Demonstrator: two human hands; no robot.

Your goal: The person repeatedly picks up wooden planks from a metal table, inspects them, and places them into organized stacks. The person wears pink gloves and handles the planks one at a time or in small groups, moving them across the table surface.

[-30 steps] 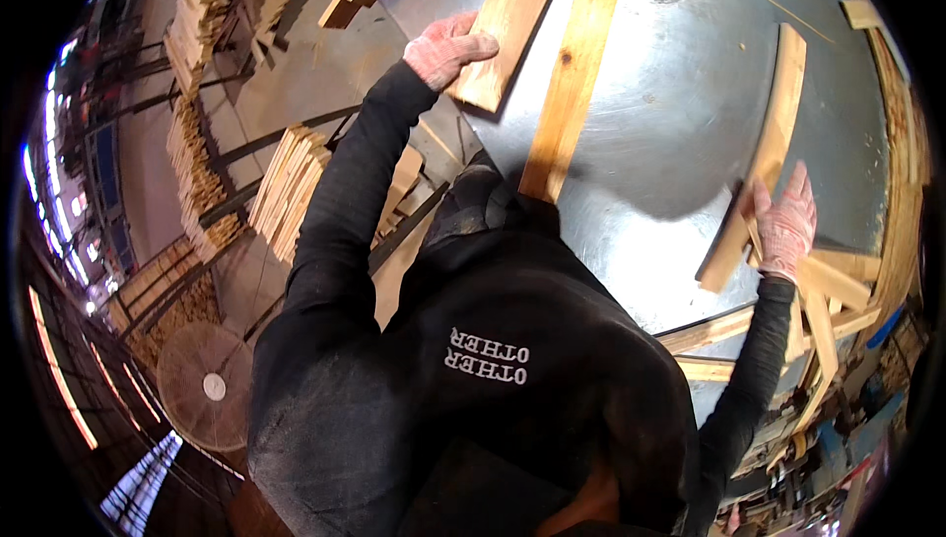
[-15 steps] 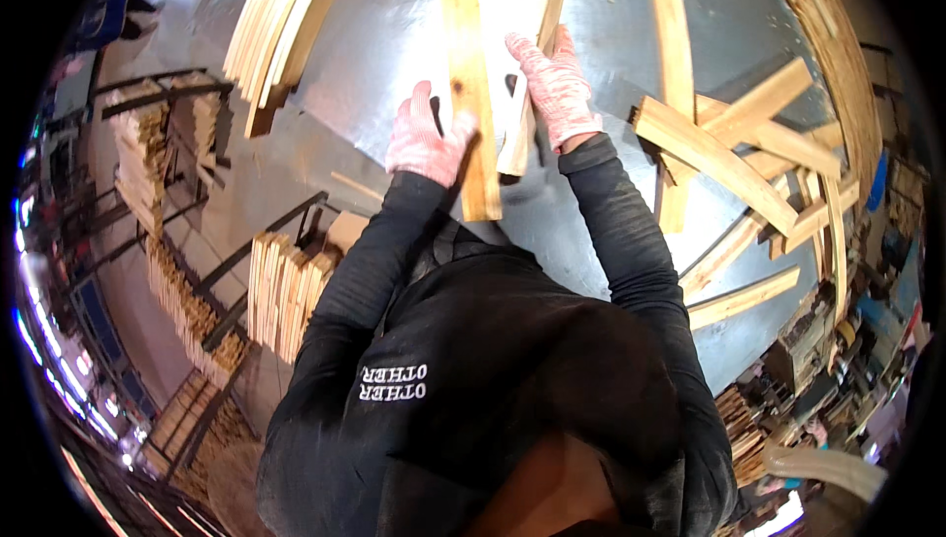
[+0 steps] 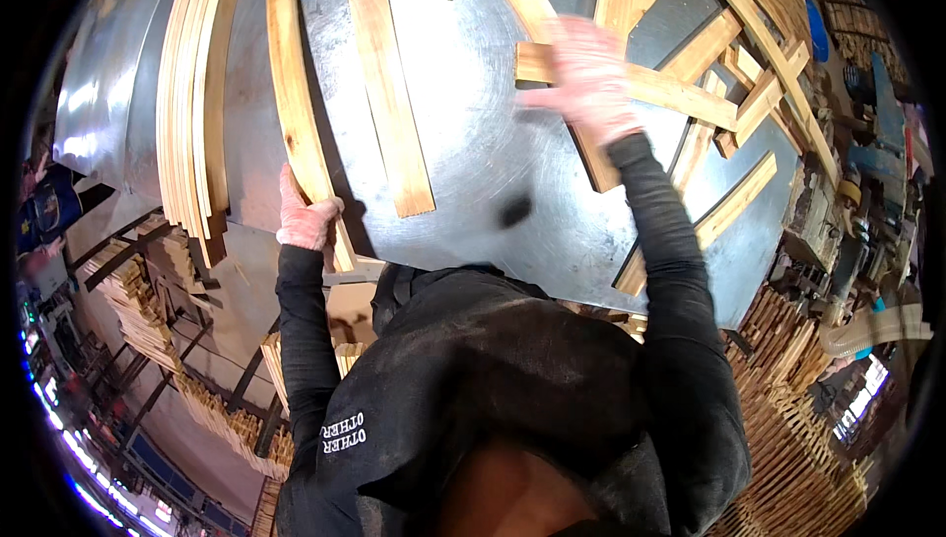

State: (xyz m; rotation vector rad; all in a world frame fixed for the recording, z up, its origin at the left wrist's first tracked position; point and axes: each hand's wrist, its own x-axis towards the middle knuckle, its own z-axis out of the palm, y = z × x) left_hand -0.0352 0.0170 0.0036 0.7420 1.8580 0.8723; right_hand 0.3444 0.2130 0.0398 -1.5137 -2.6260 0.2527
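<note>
Both my hands wear pinkish-white gloves. My left hand (image 3: 308, 214) is closed around the near end of a wooden board (image 3: 294, 84), its thumb across the edge. That board stands narrow on the metal table (image 3: 463, 123), to the right of a row of boards (image 3: 197, 94). Right of it, a knotted board (image 3: 391, 94) lies flat, touched by neither hand. My right hand (image 3: 591, 79), blurred by motion, spreads its thumb away from the fingers above a crosswise board (image 3: 680, 96) in the loose pile. Whether it touches that board is unclear.
Several boards lie crossed at the table's right, among them a slanted one (image 3: 739, 200) near the front edge. Stacked wood strips (image 3: 148, 320) stand on racks at the lower left. More stacked wood (image 3: 798, 438) fills the lower right, below a pale hose (image 3: 877, 332).
My left hand has moved left with a board, toward the row. My right hand has left the board beside it and swung right over the pile. The view has turned rightward.
</note>
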